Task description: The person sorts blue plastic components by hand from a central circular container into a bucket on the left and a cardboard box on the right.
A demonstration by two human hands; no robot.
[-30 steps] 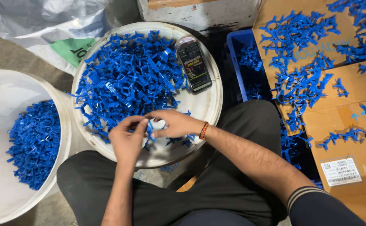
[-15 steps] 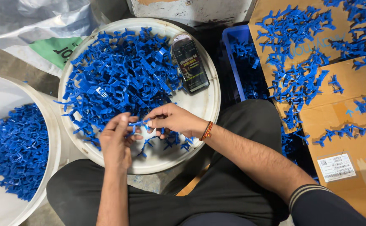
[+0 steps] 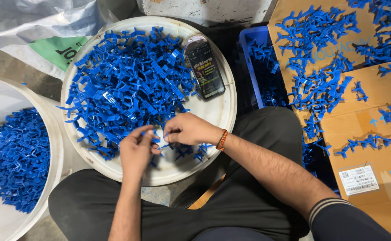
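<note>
My left hand [image 3: 136,149] and right hand [image 3: 187,129] meet over the near edge of the round white lid [image 3: 224,111] that sits on my lap. Both are curled, fingertips pinched together on a small blue clip [image 3: 159,136] between them; the left thumb and forefinger close on one end, the right fingers on the other. How the clip is shaped I cannot tell, since my fingers cover most of it. Just beyond my hands a heap of blue clips [image 3: 128,85] covers the left and middle of the lid, and a few loose ones lie under my right wrist. A dark phone [image 3: 204,67] lies flat on the lid's far right, beside the heap. On my left a white bucket [image 3: 52,147] holds more clips. On my right, cardboard [image 3: 374,129] carries scattered clips, and a blue crate [image 3: 253,58] stands between it and the lid.
</note>
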